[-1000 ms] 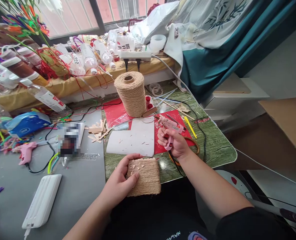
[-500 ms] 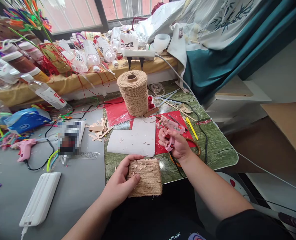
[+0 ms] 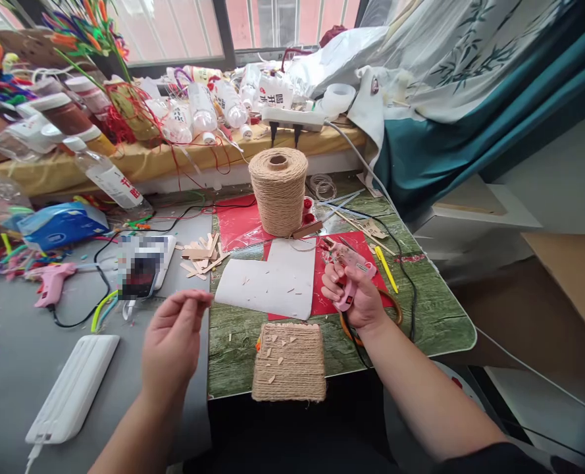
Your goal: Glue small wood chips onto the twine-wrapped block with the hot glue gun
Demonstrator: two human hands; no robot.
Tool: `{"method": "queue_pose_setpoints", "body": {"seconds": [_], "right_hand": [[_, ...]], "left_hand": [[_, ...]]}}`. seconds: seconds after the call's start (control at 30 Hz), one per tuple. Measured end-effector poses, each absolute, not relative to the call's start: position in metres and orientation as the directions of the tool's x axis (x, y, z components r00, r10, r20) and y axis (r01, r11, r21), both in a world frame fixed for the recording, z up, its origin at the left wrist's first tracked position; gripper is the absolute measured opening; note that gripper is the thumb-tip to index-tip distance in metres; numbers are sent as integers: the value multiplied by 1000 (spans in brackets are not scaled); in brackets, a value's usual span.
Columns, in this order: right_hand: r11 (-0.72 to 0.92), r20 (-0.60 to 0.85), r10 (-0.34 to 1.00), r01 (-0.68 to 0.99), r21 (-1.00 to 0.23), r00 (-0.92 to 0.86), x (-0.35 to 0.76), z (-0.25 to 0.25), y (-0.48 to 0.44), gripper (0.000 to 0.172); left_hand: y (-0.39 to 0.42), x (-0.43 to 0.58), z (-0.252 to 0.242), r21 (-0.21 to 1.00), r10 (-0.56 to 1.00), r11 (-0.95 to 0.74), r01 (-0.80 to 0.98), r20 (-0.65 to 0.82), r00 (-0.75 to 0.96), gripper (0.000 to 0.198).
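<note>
Gripping a glue gun (image 3: 355,259), right hand (image 3: 362,301) is curled, left hand (image 3: 174,336) pinched.

Right sleeve (image 3: 494,461): black, short, below the worktop (image 3: 437,322) on its right side. Plain where visible; hem near the elbow, forearm (image 3: 420,388) bare. Left forearm (image 3: 134,428), below the worktop's left part, also bare; that sleeve is out of frame, can't tell its cut. Both forearms thicker toward the elbow, tapering to the wrist. Left hand (image 3: 174,339) and right hand (image 3: 358,303) bare, fingers slim. Black clothing (image 3: 297,434) just below the worktop's near edge; too dark to tell garment type or seams.
</note>
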State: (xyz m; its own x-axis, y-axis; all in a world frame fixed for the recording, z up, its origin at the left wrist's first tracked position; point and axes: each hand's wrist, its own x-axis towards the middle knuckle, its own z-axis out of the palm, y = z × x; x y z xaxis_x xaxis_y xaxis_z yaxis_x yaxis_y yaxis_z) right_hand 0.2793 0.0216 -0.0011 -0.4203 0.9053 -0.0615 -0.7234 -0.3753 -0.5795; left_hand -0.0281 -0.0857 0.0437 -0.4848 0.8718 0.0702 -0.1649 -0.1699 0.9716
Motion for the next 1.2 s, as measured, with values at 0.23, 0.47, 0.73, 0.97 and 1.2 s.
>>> {"method": "queue_pose_setpoints", "body": {"seconds": [0.23,0.47,0.73,0.97,1.2], "right_hand": [[-399,-104,897,-684,-610,-431,276,-3,24,21],[-394,-168,908,-647,-653,-384,270,0,24,22],[-386,-212,914,-587,-712,-345,262,-1,27,26],[-394,-208,908,-576,-716,-363,262,-5,29,23],[-406,-190,905,-637,-655,-381,268,-4,31,29]], "left_hand": [[-21,-54,51,942,807,-286,177,336,-486,14],[-1,-74,5,743,887,-249,622,433,-162,15],[-3,-97,14,566,907,-397,722,119,405,24],[-6,-73,8,522,854,-498,693,155,497,24],[-4,-58,4,496,840,-538,682,244,485,21]]}}
